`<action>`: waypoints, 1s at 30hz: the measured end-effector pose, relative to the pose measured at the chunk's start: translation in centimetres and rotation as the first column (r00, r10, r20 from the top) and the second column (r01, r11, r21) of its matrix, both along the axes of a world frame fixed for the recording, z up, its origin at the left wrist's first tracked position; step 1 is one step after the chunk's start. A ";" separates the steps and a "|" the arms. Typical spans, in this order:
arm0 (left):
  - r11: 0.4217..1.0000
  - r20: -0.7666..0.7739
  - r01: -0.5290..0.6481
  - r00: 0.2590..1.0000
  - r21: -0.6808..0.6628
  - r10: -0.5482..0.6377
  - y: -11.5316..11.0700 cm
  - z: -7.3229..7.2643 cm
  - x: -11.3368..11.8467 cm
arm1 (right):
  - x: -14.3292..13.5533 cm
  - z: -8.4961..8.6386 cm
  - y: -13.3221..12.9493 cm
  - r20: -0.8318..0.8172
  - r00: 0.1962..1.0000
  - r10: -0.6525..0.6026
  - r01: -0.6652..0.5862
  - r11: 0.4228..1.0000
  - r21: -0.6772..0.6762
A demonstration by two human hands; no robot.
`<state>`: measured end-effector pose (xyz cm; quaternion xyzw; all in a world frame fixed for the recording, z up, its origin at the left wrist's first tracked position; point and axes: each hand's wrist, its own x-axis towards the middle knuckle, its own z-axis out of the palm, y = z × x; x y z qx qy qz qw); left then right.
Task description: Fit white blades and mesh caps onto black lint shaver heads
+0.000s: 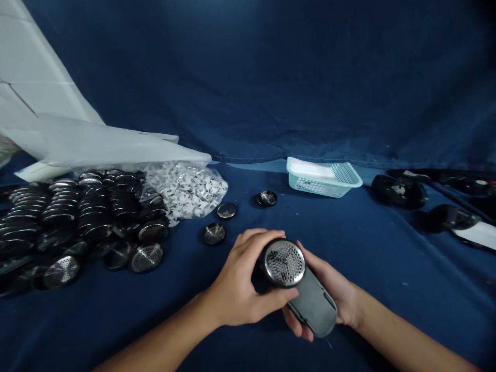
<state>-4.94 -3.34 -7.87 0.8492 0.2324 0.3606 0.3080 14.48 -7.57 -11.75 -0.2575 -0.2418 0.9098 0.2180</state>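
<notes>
Between your hands: grey oval-bodied device (315,305) with a round perforated metal head in a black rim (285,262), head facing up. Left hand (242,281) pinches the rim, thumb near side, fingers far side; right hand (333,289) wraps the grey body. Beyond the left hand, loose black-rimmed perforated metal discs (214,234) on the blue cloth-covered tabletop (248,351); further left, clear bag of small white plastic pieces (194,191). Risks: off-axis twist could seat the rim crooked; weak right grip could let the body rotate; left elbow drifting outward could knock disc stacks.
</notes>
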 end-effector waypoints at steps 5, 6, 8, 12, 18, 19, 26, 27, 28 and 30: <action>0.989 0.093 0.126 0.989 -0.081 -0.118 0.1 0.2 -0.1 | -1.0 -1.1 -0.8 -0.014 1.000 -0.019 0.018 0.997 -0.071; 0.985 0.113 0.148 0.984 -0.089 -0.137 0.0 0.2 -0.1 | -1.2 -1.3 -0.9 -0.012 1.000 -0.016 0.015 0.996 -0.088; 0.984 0.134 0.166 0.979 -0.066 -0.156 -0.1 0.1 0.0 | -1.3 -1.7 -1.1 -0.007 1.000 -0.019 0.018 0.994 -0.104; 0.990 0.127 0.141 0.982 -0.019 -0.137 -0.2 -0.1 0.0 | -1.1 -2.3 -1.1 -0.027 1.000 -0.005 0.002 0.995 -0.103; 0.988 0.114 0.138 0.985 -0.067 -0.130 0.1 -0.4 0.0 | -1.1 -2.4 -0.7 -0.044 0.999 0.008 -0.013 0.995 -0.104; 0.988 0.116 0.137 0.985 -0.072 -0.128 0.1 -0.4 0.0 | -1.2 -2.3 -0.7 -0.047 0.999 0.013 -0.018 0.995 -0.098; 0.988 0.106 0.130 0.987 -0.082 -0.121 0.1 -0.2 0.0 | -1.3 -1.5 -0.5 -0.025 1.000 0.016 -0.018 0.995 -0.102; 0.989 0.104 0.125 0.988 -0.082 -0.116 0.1 -0.2 0.0 | -1.3 -1.5 -0.5 -0.025 1.000 0.012 -0.015 0.995 -0.102; 0.989 0.103 0.123 0.988 -0.080 -0.115 0.1 -0.2 0.0 | -1.3 -1.5 -0.4 -0.026 1.000 0.011 -0.014 0.995 -0.101; 0.989 0.099 0.123 0.988 -0.086 -0.115 0.0 -0.2 -0.1 | -1.3 -1.6 -0.4 -0.029 0.999 0.015 -0.018 0.995 -0.099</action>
